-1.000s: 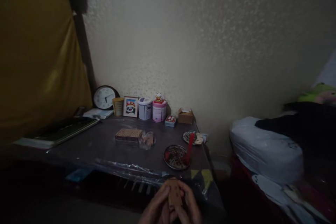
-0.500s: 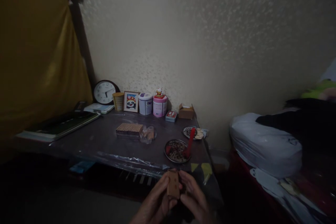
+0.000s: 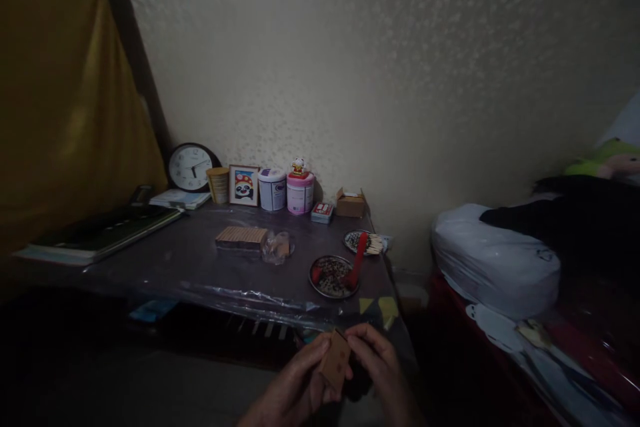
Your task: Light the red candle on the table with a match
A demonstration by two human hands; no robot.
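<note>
A small brown cardboard box [image 3: 336, 360] with dark round marks on its face is held tilted in front of the table's near edge. My left hand [image 3: 303, 373] is wrapped round its left side and underside. At the upper right corner of the box, my right hand [image 3: 376, 355] pinches the edge between thumb and fingers. Beyond my hands, a round metal plate [image 3: 325, 293] holds small dark and pale bits and a red spoon [image 3: 359, 260].
On the plastic-covered table [image 3: 185, 260] sit a row of brown boxes [image 3: 241, 238], a clear plastic bag [image 3: 276, 248], a second plate [image 3: 353, 240] with pale sticks, and an open carton [image 3: 350, 203]. A clock [image 3: 191, 168] and tins [image 3: 273, 190] stand by the wall.
The box has turned from nearly upright to tilted. My right fingers have moved from its right side to the upper corner. The view has shifted slightly.
</note>
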